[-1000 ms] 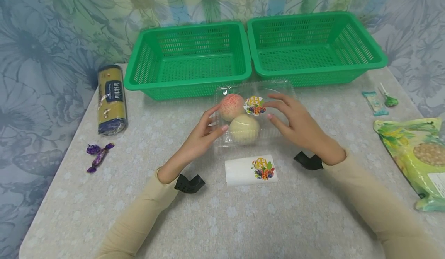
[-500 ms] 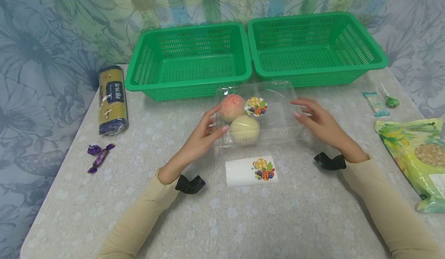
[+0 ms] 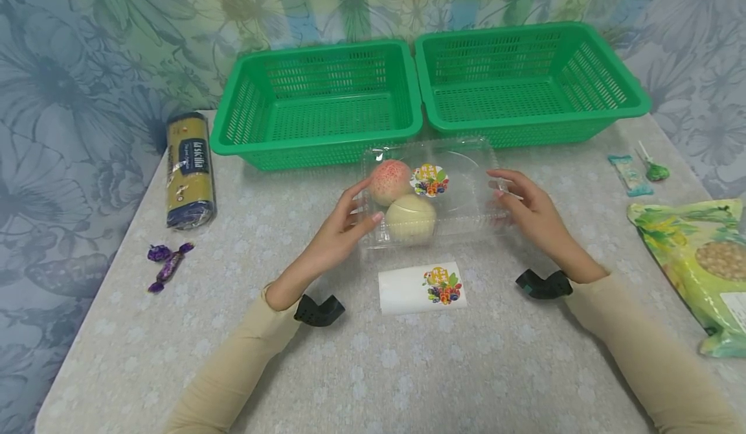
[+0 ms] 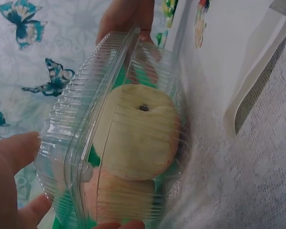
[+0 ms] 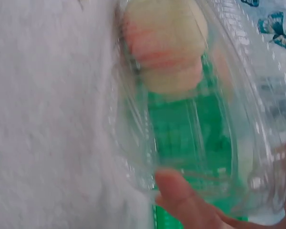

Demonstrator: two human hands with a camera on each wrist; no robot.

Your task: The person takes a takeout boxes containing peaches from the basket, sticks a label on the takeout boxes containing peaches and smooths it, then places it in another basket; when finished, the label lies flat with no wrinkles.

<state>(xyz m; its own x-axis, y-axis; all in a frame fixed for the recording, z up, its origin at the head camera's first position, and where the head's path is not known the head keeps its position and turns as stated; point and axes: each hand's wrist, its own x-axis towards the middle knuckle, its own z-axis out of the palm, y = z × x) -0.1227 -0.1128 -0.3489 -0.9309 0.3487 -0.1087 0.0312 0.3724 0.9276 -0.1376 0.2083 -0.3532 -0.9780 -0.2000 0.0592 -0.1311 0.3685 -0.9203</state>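
Note:
A clear plastic clamshell box [image 3: 466,210] lies on the table in the head view, with a round fruit-print sticker [image 3: 429,181] on its lid. At its left end are a pink speckled peach [image 3: 390,182] and a pale yellow round fruit [image 3: 410,219]. My left hand [image 3: 335,236] holds that end, thumb on the near side, fingers partly hidden behind. My right hand [image 3: 536,217] holds the opposite end between thumb and fingers. The right wrist view shows the thumb [image 5: 174,186] at the box's blurred end wall. The lid is down over the fruit.
Two green baskets [image 3: 317,146] [image 3: 536,125] stand behind the box. A folded white paper [image 3: 402,289] with a fruit print lies in front. Pasta [image 3: 189,170] and purple candies [image 3: 168,265] are left; a small packet [image 3: 631,175], lollipop [image 3: 656,171] and green bag [image 3: 676,246] are right.
My right hand has moved right, from over the lid near the sticker to the box's right end, and now holds it there. My left hand has stayed at the left end.

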